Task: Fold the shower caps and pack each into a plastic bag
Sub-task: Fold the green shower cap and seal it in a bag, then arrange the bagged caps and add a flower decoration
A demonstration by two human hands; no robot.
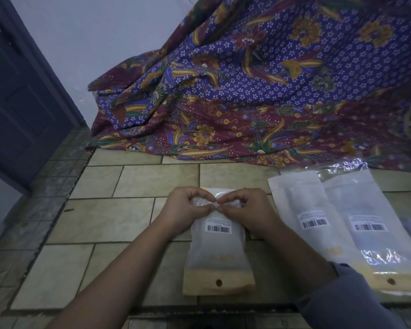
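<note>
- On the tiled floor [105,214] in front of us, a plastic bag [217,252] lies flat. Its tan header strip [220,282], punched with a hole, is nearest us, and its barcode label [218,227] faces up.
- Our left hand [185,210] and right hand [247,210] meet at the bag's far end, each pinching the crinkled plastic between thumb and forefinger, fingertips almost touching.
- Something pale fills the bag; we cannot tell whether it is a shower cap.
- Just to the right lie more labelled bags [363,205], overlapping.
- Beyond, a patterned cloth [247,91] drapes down to the floor, with a dark door [17,103] at left.
</note>
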